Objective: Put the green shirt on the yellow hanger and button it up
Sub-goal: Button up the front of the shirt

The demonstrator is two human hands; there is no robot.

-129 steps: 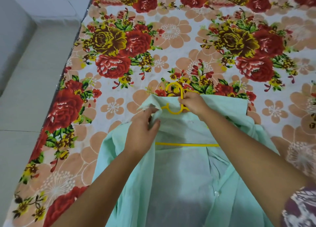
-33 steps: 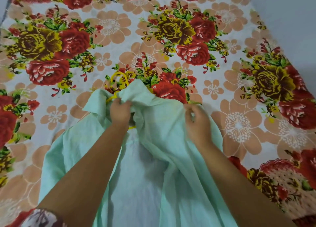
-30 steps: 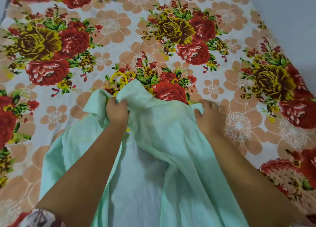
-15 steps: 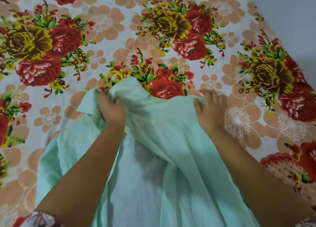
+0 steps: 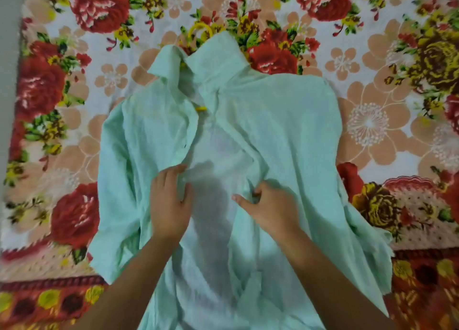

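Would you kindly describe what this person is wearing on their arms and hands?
The left hand and right hand are ungloved, no ring visible in this soft picture; both forearms are bare to the frame's edge, without sleeve, watch or bracelet.

The left hand (image 5: 170, 200) presses and the right hand (image 5: 270, 208) pinches the open green shirt (image 5: 285, 131), yellow hanger (image 5: 200, 109) inside.

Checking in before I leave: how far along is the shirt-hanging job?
Done: the yellow hanger sits inside the green shirt, its hook poking out above the collar. In hand: the left hand rests on one front edge, the right hand pinches the other, likely to bring them together. Left: all the buttoning; the front lies open down the middle.
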